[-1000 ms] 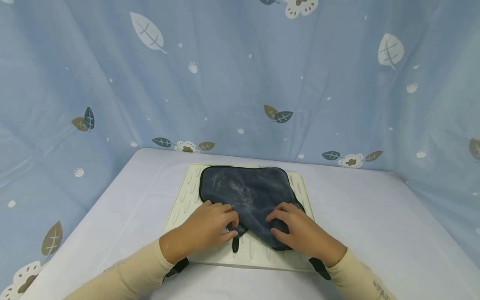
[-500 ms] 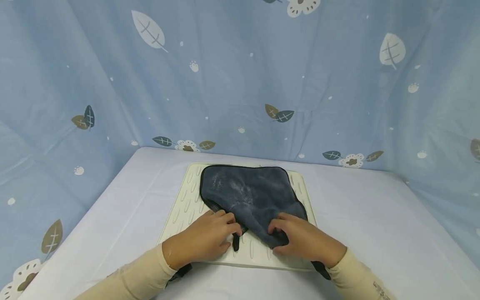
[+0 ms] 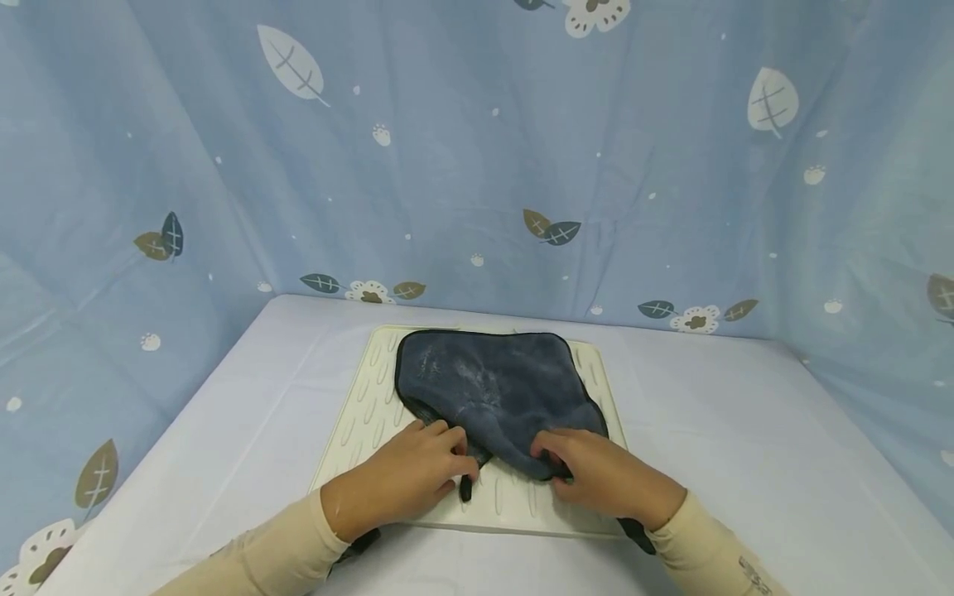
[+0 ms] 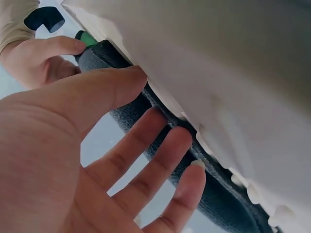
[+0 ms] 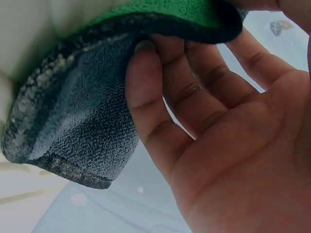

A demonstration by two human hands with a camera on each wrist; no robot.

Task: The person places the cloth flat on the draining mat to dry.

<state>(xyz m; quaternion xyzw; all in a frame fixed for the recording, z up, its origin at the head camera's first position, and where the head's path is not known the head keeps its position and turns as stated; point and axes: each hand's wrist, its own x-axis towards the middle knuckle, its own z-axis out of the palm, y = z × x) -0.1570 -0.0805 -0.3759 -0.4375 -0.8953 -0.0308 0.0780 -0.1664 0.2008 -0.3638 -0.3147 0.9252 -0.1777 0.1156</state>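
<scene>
A dark blue-grey towelling cloth (image 3: 492, 372) with black edging lies partly folded on a cream ridged mat (image 3: 361, 422). My right hand (image 3: 607, 472) pinches its near right edge, fingers under the border; the turned edge shows a green side (image 5: 170, 9) in the right wrist view. By the near left edge is my left hand (image 3: 413, 472), beside a small black loop (image 3: 465, 488). In the left wrist view, its thumb and fingertips (image 4: 187, 179) overlap the cloth's rolled edge and stay apart from each other.
A white sheet covers the table (image 3: 715, 414) around the mat. Behind and at the sides hangs a blue curtain (image 3: 477, 165) printed with leaves and flowers. Black wrist straps (image 3: 637, 534) sit under the forearms.
The cloth's near right corner has been drawn in and bunched under my right hand, whose thumb and fingers have closed. My left hand has shifted slightly nearer to me, baring more edge.
</scene>
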